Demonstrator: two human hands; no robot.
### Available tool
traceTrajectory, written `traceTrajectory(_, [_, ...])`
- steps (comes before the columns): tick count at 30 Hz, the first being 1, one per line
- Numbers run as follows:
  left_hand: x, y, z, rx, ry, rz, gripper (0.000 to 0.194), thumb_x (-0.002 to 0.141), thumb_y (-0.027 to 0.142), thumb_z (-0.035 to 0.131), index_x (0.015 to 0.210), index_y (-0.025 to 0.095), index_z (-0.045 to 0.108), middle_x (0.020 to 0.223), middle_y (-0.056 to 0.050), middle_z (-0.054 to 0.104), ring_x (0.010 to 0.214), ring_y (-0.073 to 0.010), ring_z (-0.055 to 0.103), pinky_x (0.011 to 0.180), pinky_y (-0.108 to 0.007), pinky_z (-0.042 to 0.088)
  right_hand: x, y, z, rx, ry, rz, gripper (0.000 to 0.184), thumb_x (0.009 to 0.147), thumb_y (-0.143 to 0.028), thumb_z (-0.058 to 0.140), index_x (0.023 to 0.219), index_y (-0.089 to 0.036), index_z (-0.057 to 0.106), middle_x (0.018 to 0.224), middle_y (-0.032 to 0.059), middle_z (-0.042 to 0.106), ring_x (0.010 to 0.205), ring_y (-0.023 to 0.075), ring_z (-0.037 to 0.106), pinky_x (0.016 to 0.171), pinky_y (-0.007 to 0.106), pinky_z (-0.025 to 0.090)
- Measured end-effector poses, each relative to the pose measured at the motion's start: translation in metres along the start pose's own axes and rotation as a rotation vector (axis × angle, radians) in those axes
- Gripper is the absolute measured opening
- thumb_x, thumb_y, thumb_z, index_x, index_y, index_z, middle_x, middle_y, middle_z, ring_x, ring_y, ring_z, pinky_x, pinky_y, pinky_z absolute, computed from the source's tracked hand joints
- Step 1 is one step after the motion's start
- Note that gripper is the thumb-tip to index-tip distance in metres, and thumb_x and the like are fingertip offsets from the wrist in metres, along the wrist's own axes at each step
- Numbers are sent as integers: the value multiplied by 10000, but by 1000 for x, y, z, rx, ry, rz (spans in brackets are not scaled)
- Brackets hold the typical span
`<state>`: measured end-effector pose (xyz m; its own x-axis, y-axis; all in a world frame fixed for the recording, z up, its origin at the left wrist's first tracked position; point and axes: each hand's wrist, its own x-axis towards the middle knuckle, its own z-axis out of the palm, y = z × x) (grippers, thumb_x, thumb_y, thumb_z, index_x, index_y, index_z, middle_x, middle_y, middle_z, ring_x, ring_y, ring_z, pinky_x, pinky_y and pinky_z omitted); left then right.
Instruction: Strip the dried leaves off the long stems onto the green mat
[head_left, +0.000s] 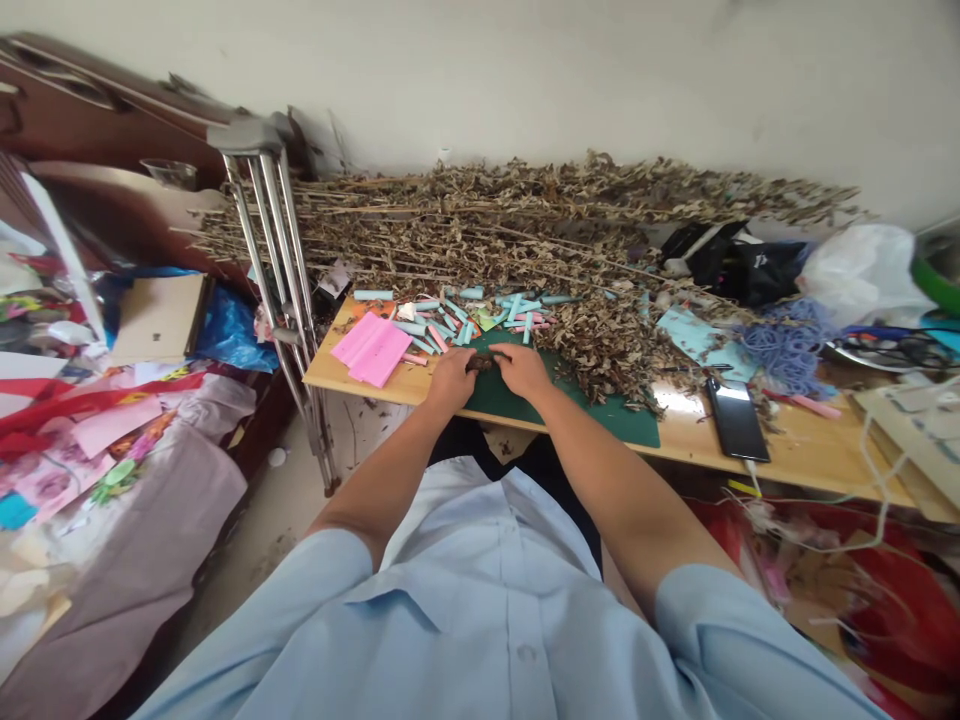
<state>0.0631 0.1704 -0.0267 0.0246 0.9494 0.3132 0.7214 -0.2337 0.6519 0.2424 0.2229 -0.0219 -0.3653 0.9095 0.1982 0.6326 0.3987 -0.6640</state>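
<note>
Dried brown leaf clump [481,363] sits between my left hand [452,378] and right hand [523,370], both angled inward and curled nearly shut, grip strength hidden, above a green cutting mat [592,418]. Too hard a squeeze could crumble it, scattering fragments over pale blue paper rolls [465,325].

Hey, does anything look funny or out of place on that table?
Yes! A big heap of dried leafy stems sprawls over the wooden table, which is unusual for a work table. Crumbs of leaf have fallen on the floor, and metal crutches stand against the table's end.
</note>
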Motion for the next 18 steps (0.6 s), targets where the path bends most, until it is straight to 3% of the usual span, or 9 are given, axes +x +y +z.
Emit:
traceTrajectory(4, [4,4,-2,57,-28,3,369,805,106,621,1164,182,659,1184,-114,672,1168,-258,584,1068,-413,449,-12,5,-16,27,77,52,330,904,-226,536,1174,-270,719,1170,23,734,1044,239,689,963,397,525])
traceTrajectory(9, [1,6,-8,25,-33,-19,400,787,138,690,1181,191,644,1180,-105,667,1097,-249,617,1005,-404,498,-50,24,-47,17,234,97,312,910,-258,520,1148,-242,721,1136,44,739,1031,236,685,965,397,521])
traceTrajectory(13, [-2,4,-10,5,-1,-94,403,775,166,725,1170,183,648,1140,-111,658,927,-226,645,880,-387,543,-87,38,-62,-63,239,116,281,879,-272,560,1099,-215,726,1039,65,747,931,234,686,903,396,535])
traceTrajectory(18, [1,13,-10,11,107,-43,288,836,219,687,1116,157,664,1081,-116,660,945,-223,634,915,-375,516,-116,41,-63,-142,246,115,235,876,-266,573,1041,-202,727,986,74,729,890,227,668,848,370,531])
